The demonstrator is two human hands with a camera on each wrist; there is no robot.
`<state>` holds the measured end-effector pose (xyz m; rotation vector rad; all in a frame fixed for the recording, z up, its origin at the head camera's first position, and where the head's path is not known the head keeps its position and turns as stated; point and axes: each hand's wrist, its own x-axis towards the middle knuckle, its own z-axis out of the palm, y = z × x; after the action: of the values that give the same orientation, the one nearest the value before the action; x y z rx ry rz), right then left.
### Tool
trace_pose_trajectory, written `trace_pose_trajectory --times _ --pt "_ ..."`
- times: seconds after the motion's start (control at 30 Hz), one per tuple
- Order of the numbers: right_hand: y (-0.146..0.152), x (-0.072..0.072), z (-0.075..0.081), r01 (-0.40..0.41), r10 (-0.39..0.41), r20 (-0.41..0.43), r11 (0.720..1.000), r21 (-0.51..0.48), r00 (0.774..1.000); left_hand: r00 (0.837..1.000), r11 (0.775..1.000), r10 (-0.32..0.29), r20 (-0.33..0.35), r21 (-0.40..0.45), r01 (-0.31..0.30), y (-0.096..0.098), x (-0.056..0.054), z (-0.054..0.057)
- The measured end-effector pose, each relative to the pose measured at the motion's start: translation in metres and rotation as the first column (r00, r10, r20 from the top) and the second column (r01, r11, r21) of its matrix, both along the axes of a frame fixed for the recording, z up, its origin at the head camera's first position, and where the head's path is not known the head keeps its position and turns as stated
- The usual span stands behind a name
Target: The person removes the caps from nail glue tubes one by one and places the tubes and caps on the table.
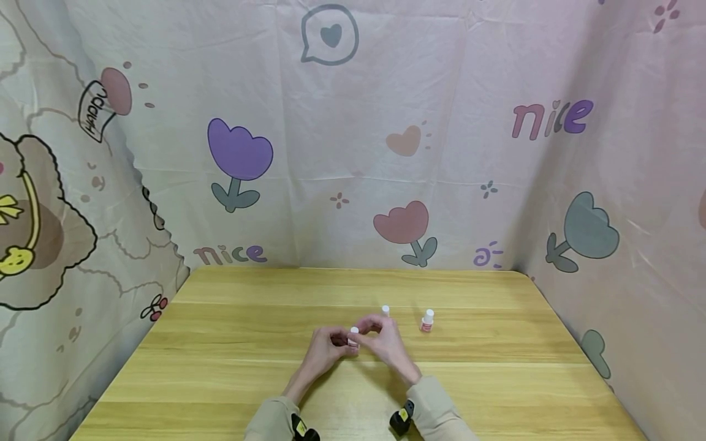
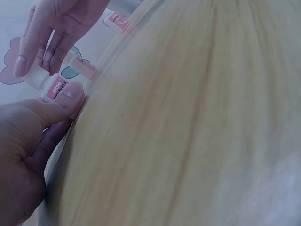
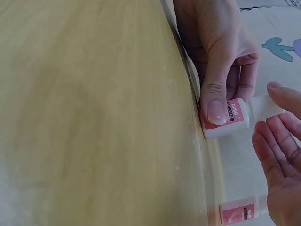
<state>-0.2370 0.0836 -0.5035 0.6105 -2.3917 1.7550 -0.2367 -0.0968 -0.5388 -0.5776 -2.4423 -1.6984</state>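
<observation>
A small white nail glue bottle [image 3: 233,115] with a pink label and white cap [image 3: 265,106] stands upright on the table between both hands. My left hand [image 1: 326,351] grips its body, the thumb [image 3: 217,112] across the label. At the cap is my right hand [image 1: 386,340], thumb on one side and fingers around the other. Two similar bottles stand beyond: one [image 1: 385,310] partly hidden behind the right hand, another bottle [image 1: 427,321] further right.
The wooden table [image 1: 220,343] reaches back to a printed cloth [image 1: 331,153] with flowers and lettering. More cloth hangs along both sides. A dark camera [image 1: 402,418] is strapped to the right wrist.
</observation>
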Motion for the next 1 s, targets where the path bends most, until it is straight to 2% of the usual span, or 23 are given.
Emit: trace_pose_trajectory --times 0.43,0.73,1.0 --pt "0.0023 -0.0001 -0.0014 -0.066 0.065 -0.037 0.998 -0.014 0.997 1.000 1.000 -0.006 0.021 -0.014 0.006 0.0001 0.0006 0.0015" --pt "-0.0008 0.0012 0.0004 0.004 -0.004 -0.002 0.999 0.041 1.000 1.000 1.000 0.007 0.008 -0.016 -0.007 0.0001 -0.0002 0.0010" --pt "-0.0009 0.0008 0.0014 -0.017 0.017 0.006 0.998 0.062 1.000 1.000 1.000 -0.009 -0.014 0.001 0.009 -0.0006 -0.0010 -0.0011"
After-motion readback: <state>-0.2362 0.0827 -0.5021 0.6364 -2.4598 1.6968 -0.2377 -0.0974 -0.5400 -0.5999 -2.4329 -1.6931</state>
